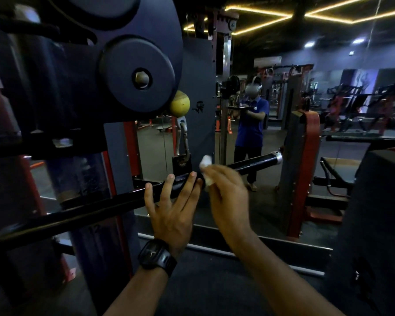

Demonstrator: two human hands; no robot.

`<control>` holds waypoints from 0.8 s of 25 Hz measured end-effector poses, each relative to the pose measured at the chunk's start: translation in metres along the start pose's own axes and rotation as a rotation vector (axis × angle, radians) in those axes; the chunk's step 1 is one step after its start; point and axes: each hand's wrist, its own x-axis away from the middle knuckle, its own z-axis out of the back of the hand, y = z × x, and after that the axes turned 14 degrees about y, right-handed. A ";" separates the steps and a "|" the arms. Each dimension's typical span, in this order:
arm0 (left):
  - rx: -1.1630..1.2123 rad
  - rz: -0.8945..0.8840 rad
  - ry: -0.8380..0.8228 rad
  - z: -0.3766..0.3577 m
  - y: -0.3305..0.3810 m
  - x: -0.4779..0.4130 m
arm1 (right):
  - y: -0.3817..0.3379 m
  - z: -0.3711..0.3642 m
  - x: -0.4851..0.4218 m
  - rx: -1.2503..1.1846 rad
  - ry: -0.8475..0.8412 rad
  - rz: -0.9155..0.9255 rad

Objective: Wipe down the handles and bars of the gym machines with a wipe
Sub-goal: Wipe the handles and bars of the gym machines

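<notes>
At the centre of the view, the black bar (253, 164) is touched by the left hand (171, 210), its fingers spread and straight. Toward 2 o'clock from it, a white wipe (205, 161) is pinched against the bar by the curled fingers of the right hand (228, 192).

Wipe (206, 164) on bar (253, 164), right of carabiner (183, 142).

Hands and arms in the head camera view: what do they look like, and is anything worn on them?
No sleeves reach into view, and there are no gloves. The left hand shows no ring; its wrist carries a black watch with a squarish dark face and a wide strap. The right hand and its wrist wear nothing.
</notes>
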 end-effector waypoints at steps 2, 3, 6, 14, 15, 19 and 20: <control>-0.021 -0.003 0.009 0.001 0.000 -0.001 | 0.020 -0.003 0.004 0.173 -0.121 0.340; -0.035 -0.015 0.003 0.001 -0.002 -0.001 | 0.034 0.002 0.000 0.264 -0.193 0.494; -0.056 -0.043 -0.017 0.001 -0.006 -0.001 | 0.081 0.018 -0.025 0.307 -0.272 0.454; -0.109 -0.023 -0.184 0.009 -0.003 -0.010 | 0.096 0.054 -0.018 0.380 -0.256 -0.258; -0.105 -0.018 -0.221 0.013 -0.001 -0.012 | 0.092 0.057 -0.011 0.346 -0.255 -0.291; -0.082 0.013 -0.353 0.033 0.011 -0.020 | 0.078 0.065 0.010 0.203 -0.137 -0.401; -0.057 0.030 -0.374 0.037 0.015 -0.021 | 0.072 0.069 0.014 0.157 -0.094 -0.450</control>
